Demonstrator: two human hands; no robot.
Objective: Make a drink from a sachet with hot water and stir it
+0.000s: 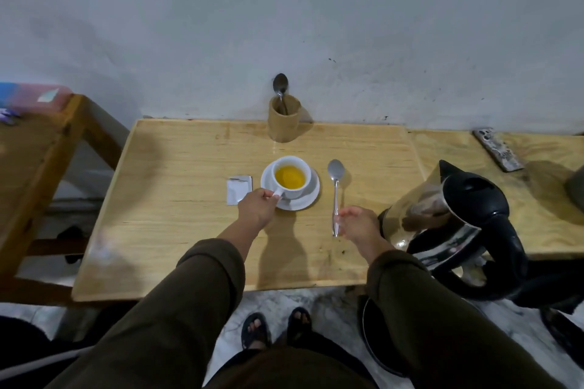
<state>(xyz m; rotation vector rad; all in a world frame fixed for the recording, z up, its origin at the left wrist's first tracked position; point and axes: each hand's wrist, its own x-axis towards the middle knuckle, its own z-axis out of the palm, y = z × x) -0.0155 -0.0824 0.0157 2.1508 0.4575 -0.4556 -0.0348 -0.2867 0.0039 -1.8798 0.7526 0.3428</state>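
Observation:
A white cup (295, 191) holding yellow-orange liquid stands on a white saucer (311, 196) in the middle of the wooden table (177, 230). My left hand (256, 207) pinches the cup's handle. To the right of the saucer a metal spoon (335, 189) lies flat, bowl toward the wall. My right hand (358, 224) is at the spoon's handle end with fingers touching it; whether they grip it is unclear. An opened white sachet (238, 189) lies flat left of the saucer.
A steel and black kettle (458, 221) stands at the right, close to my right hand. A wooden holder (283, 118) with another spoon (280, 85) stands against the wall. A phone (497, 150) lies far right. A second wooden table (34, 148) is at left.

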